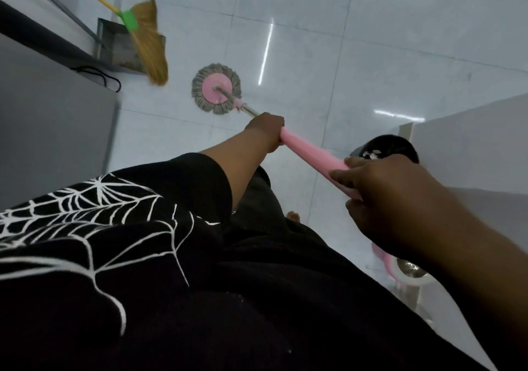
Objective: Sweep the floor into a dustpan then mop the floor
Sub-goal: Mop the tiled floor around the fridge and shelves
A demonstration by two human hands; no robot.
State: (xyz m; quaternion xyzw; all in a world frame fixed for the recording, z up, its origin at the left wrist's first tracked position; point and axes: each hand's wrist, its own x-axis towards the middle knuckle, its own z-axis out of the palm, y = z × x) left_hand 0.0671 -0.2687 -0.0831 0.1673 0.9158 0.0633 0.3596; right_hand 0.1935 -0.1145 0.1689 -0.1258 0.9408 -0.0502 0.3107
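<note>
A: What is sitting in the dustpan (114, 50)?
B: The broom (150, 41) bristles are leaning across it; contents unclear
A: And the 2 hands?
B: Left hand (265, 130) and right hand (380, 196) fingers are both gripping the mop (216, 88) handle, its head lying on the floor (314, 56)
</note>
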